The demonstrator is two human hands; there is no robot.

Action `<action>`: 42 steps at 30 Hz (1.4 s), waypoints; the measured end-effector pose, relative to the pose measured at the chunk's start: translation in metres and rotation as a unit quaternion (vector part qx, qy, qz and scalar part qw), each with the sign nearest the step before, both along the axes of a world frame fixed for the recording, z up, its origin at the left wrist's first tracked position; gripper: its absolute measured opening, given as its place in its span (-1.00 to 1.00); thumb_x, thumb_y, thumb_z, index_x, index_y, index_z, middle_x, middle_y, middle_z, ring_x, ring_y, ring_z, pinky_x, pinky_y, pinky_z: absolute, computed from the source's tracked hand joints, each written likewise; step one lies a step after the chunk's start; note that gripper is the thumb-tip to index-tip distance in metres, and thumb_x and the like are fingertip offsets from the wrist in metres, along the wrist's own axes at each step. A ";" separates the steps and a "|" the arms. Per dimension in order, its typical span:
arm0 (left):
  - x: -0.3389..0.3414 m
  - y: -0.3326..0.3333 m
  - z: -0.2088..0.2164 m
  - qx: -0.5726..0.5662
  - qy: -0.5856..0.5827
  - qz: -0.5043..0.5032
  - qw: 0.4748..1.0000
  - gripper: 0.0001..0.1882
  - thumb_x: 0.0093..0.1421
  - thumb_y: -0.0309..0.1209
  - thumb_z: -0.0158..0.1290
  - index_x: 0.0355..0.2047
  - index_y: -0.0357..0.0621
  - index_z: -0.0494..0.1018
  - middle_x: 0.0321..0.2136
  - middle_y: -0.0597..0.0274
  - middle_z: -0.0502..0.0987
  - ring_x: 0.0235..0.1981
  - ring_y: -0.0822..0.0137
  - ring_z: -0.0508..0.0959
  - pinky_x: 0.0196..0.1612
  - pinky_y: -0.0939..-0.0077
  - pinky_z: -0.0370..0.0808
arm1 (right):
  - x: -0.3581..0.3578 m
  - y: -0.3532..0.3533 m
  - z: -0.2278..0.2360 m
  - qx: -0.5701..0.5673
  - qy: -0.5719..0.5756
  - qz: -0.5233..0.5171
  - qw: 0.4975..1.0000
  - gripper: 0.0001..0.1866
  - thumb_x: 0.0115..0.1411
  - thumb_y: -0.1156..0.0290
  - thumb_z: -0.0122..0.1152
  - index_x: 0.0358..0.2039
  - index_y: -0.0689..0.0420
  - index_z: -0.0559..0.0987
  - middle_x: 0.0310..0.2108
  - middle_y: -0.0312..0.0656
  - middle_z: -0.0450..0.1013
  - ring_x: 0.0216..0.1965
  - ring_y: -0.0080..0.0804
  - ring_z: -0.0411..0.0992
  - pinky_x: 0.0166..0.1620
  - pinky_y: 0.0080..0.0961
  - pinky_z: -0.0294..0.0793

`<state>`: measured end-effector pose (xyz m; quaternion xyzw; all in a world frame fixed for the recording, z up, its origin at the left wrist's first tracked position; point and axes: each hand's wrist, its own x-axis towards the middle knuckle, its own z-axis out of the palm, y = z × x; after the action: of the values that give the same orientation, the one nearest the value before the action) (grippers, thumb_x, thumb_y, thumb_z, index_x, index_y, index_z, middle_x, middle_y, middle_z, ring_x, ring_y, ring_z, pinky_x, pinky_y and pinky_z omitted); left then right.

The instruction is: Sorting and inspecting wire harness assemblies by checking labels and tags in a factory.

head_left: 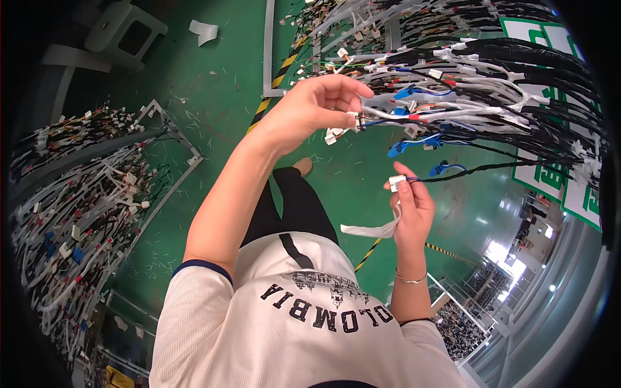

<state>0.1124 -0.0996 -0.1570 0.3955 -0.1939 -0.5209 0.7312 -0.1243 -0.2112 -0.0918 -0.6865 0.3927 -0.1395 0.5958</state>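
Observation:
My left hand (317, 107) is raised and pinches a small white connector (352, 121) at the end of thin coloured wires. Those wires run right into a large hanging wire harness (504, 84) of black-wrapped cables with white and blue connectors. Lower and to the right, my right hand (409, 210) grips another white connector (396, 182) on a thin black cable. A strip of white tape (370, 229) also hangs from this hand toward the left. A thin bracelet sits on my right wrist. The two hands are apart.
A rack loaded with several white and coloured wire bundles (77, 213) fills the left side. Below lies a green floor (220, 97) with yellow-black striped tape (278, 74), small scraps and a grey plastic stool (126, 32). Green-and-white boards (569, 187) stand behind the harness at right.

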 end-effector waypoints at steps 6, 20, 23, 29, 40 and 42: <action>-0.017 0.035 0.003 -0.016 0.058 0.038 0.997 -0.59 0.03 -0.70 0.17 -0.07 -0.27 0.47 -0.28 0.33 0.49 -0.22 0.51 0.51 -0.11 0.62 0.50 | 0.008 0.008 -0.010 0.028 0.065 -0.001 0.997 -0.51 0.22 0.51 0.28 0.13 0.23 0.35 -0.38 -0.34 0.47 -0.38 -0.69 0.40 -0.28 -0.73 0.38; -0.083 0.092 0.045 -0.036 -0.456 0.303 0.836 -0.60 -0.06 -0.87 0.11 -0.18 -0.37 0.43 -0.23 0.01 0.54 -0.19 0.09 0.57 -0.08 0.31 0.50 | 0.065 0.077 0.023 0.194 -0.087 0.148 0.966 -0.60 0.40 0.37 0.05 0.14 0.33 0.43 -0.26 -0.39 0.48 -0.45 -0.87 0.21 -0.42 -0.86 0.15; -0.088 0.108 0.045 0.017 -0.284 0.263 0.922 -0.68 0.07 -0.81 0.05 -0.14 -0.38 0.41 -0.12 -0.04 0.48 -0.03 0.17 0.49 0.03 0.34 0.46 | 0.066 0.073 0.018 0.213 -0.091 0.115 0.966 -0.64 0.41 0.32 0.01 0.05 0.33 0.50 -0.34 -0.39 0.49 -0.47 -0.85 0.24 -0.43 -0.86 0.15; -0.073 0.121 0.077 0.141 -0.112 0.052 0.982 -0.58 0.09 -0.60 0.24 -0.10 -0.23 0.28 -0.26 0.27 0.50 -0.23 0.48 0.53 -0.17 0.60 0.46 | 0.074 0.078 0.005 0.088 -0.061 0.084 0.991 -0.63 0.40 0.33 0.00 0.09 0.32 0.45 -0.31 -0.23 0.49 -0.46 -0.70 0.32 -0.37 -0.75 0.29; -0.085 0.134 0.046 0.135 -0.043 0.290 0.947 -0.81 0.19 -0.66 0.14 -0.17 -0.32 0.51 -0.24 0.28 0.52 -0.27 0.56 0.51 -0.21 0.71 0.43 | 0.044 0.063 0.013 0.449 -0.165 0.090 0.873 -0.58 0.36 0.27 -0.04 -0.02 0.42 0.47 0.12 0.06 0.38 0.18 -0.20 0.33 0.28 -0.11 0.26; -0.089 0.134 0.044 0.146 -0.090 0.281 0.944 -0.80 0.20 -0.68 0.10 -0.16 -0.31 0.57 -0.21 0.25 0.52 -0.23 0.56 0.50 -0.20 0.70 0.43 | 0.043 0.063 0.014 0.415 -0.164 0.090 0.890 -0.59 0.37 0.30 -0.05 0.00 0.43 0.46 0.08 0.04 0.41 0.14 -0.23 0.36 0.25 -0.16 0.29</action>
<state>0.0239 0.0346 -0.1127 0.5820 -0.0618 -0.2791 0.7613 -0.0813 -0.1478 -0.0776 -0.3762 0.2476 -0.0199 0.8926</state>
